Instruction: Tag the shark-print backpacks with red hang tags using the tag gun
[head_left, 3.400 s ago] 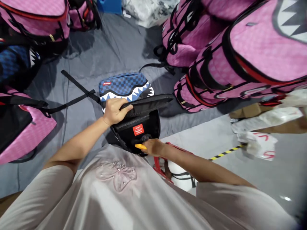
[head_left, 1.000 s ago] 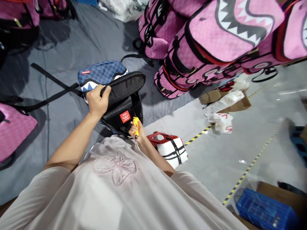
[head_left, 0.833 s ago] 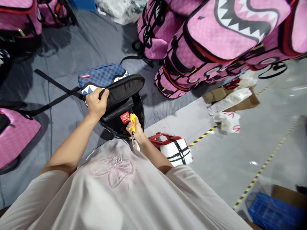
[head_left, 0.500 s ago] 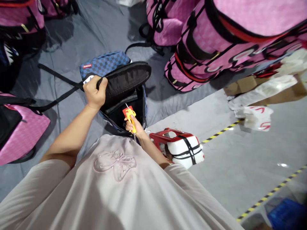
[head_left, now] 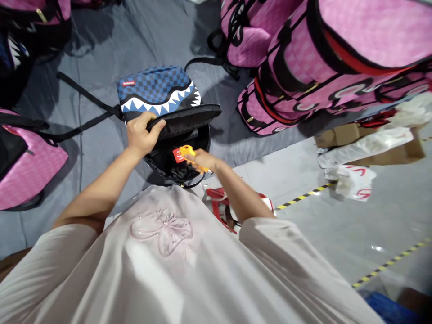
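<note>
A blue checkered backpack (head_left: pixel 157 87) with white shark teeth lies on grey cloth in front of me, its black flap (head_left: pixel 189 119) lifted. My left hand (head_left: pixel 141 134) is closed on the flap's edge and holds it up. My right hand (head_left: pixel 202 159) is closed on a small yellow-handled tool (head_left: pixel 187 152), reaching into the open black compartment beside a red label (head_left: pixel 176 155). Black straps (head_left: pixel 84 96) trail off to the left of the bag.
Pink shark-pattern backpacks are piled at the right (head_left: pixel 324 58) and lie at the left (head_left: pixel 23 162). A red stool (head_left: pixel 219 202) stands under my right arm. Cardboard and white plastic bags (head_left: pixel 357 153) lie on the grey floor by yellow-black tape (head_left: pixel 303 197).
My right hand has moved the yellow tool from beside my body up into the bag opening. The flap has dropped lower, showing the bag's teeth pattern. The camera has shifted.
</note>
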Demonstrator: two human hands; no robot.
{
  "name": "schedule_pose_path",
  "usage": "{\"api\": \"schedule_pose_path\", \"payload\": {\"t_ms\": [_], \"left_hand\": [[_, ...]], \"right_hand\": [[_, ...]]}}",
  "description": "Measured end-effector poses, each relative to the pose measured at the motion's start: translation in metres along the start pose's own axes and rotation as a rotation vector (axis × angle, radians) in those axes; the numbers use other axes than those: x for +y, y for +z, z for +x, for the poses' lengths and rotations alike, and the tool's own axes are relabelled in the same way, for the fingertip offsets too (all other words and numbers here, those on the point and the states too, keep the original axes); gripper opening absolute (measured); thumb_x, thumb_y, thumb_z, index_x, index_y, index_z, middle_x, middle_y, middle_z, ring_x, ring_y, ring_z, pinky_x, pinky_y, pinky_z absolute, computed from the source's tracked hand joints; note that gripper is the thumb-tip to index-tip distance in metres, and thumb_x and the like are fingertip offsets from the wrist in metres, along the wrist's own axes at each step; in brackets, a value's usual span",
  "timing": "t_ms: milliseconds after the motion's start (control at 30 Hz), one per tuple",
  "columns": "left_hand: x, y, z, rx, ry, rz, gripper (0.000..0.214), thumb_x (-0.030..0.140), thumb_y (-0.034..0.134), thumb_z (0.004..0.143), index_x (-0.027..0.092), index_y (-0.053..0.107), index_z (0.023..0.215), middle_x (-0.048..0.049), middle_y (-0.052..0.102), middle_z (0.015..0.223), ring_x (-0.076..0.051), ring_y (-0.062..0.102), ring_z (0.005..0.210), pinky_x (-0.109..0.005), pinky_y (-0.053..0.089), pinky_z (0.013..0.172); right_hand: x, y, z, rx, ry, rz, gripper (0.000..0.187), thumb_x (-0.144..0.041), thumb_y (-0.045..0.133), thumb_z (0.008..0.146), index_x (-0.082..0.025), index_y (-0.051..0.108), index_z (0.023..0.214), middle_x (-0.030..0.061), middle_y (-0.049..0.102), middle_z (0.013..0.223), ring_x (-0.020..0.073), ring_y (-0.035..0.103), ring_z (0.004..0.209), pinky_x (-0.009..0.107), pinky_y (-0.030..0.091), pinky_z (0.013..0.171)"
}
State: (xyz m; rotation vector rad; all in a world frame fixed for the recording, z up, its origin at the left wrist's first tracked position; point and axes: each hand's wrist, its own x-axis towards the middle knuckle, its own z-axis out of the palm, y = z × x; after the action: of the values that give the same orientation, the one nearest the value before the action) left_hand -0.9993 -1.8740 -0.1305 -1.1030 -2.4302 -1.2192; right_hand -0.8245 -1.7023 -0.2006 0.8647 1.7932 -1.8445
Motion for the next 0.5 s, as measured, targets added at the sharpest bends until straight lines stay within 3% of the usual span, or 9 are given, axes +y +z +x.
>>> {"api": "schedule_pose_path", "payload": {"t_ms": [100, 167, 233, 300, 333, 400, 500], "left_hand": [[0.020, -0.012, -0.027, 0.006, 0.010, 0.009, 0.031, 0.052, 0.061, 0.088, 0.021, 0.063, 0.093, -0.0064, 0.068, 0.091, -0.022, 0.065, 0.093, -0.036, 0.047, 0.086], [0.043, -0.021, -0.058, -0.052, 0.082, -0.037, 0.029, 0.049, 0.064, 0.087, 0.022, 0.065, 0.097, -0.0073, 0.069, 0.097, -0.025, 0.065, 0.101, -0.040, 0.048, 0.091], [0.068, -0.022, -0.094, -0.255, 0.247, -0.165, 0.021, 0.044, 0.064, 0.088, 0.026, 0.068, 0.099, -0.0051, 0.072, 0.096, -0.023, 0.067, 0.100, -0.039, 0.050, 0.089], [0.086, -0.007, -0.125, -0.533, 0.324, -0.251, 0.018, 0.038, 0.057, 0.093, 0.028, 0.070, 0.102, -0.0036, 0.074, 0.098, -0.020, 0.068, 0.097, -0.035, 0.051, 0.087], [0.091, 0.005, -0.136, -0.642, 0.257, -0.216, 0.022, 0.034, 0.053, 0.096, 0.027, 0.070, 0.106, -0.0050, 0.074, 0.103, -0.019, 0.068, 0.099, -0.034, 0.052, 0.089], [0.090, 0.038, -0.144, -0.764, -0.059, 0.014, 0.029, 0.030, 0.051, 0.096, 0.019, 0.069, 0.116, -0.0123, 0.069, 0.123, -0.022, 0.063, 0.115, -0.036, 0.049, 0.099], [0.072, 0.083, -0.134, -0.916, -0.491, 0.297, 0.052, 0.039, 0.061, 0.090, 0.014, 0.059, 0.135, -0.0202, 0.058, 0.140, -0.033, 0.055, 0.130, -0.043, 0.046, 0.104]], "right_hand": [[-0.032, -0.044, 0.013, -0.045, 0.061, -0.233, 0.029, -0.030, 0.079, 0.084, -0.014, 0.057, 0.073, -0.0058, 0.044, 0.048, 0.0058, 0.041, 0.033, 0.016, 0.026, 0.032], [-0.052, -0.065, 0.035, -0.025, 0.086, -0.193, 0.025, -0.022, 0.074, 0.088, -0.013, 0.057, 0.072, -0.0082, 0.039, 0.051, 0.0023, 0.039, 0.035, 0.012, 0.023, 0.035], [-0.070, -0.080, 0.064, 0.068, 0.056, -0.049, 0.027, -0.023, 0.063, 0.096, -0.013, 0.054, 0.072, -0.0106, 0.033, 0.054, -0.0010, 0.036, 0.036, 0.009, 0.021, 0.039], [-0.085, -0.090, 0.091, 0.151, 0.034, 0.064, 0.035, -0.030, 0.052, 0.101, -0.013, 0.050, 0.071, -0.0120, 0.027, 0.055, -0.0035, 0.032, 0.036, 0.007, 0.017, 0.041], [-0.090, -0.095, 0.102, 0.167, 0.032, 0.092, 0.038, -0.033, 0.049, 0.102, -0.012, 0.049, 0.069, -0.0124, 0.025, 0.056, -0.0046, 0.030, 0.035, 0.007, 0.015, 0.042], [-0.098, -0.103, 0.116, 0.160, 0.042, 0.101, 0.043, -0.038, 0.047, 0.101, -0.012, 0.046, 0.066, -0.0131, 0.023, 0.056, -0.0061, 0.028, 0.034, 0.007, 0.011, 0.044], [-0.099, -0.116, 0.116, 0.132, 0.053, 0.065, 0.046, -0.041, 0.048, 0.099, -0.012, 0.044, 0.063, -0.0139, 0.023, 0.055, -0.0068, 0.026, 0.033, 0.007, 0.009, 0.044]]}}
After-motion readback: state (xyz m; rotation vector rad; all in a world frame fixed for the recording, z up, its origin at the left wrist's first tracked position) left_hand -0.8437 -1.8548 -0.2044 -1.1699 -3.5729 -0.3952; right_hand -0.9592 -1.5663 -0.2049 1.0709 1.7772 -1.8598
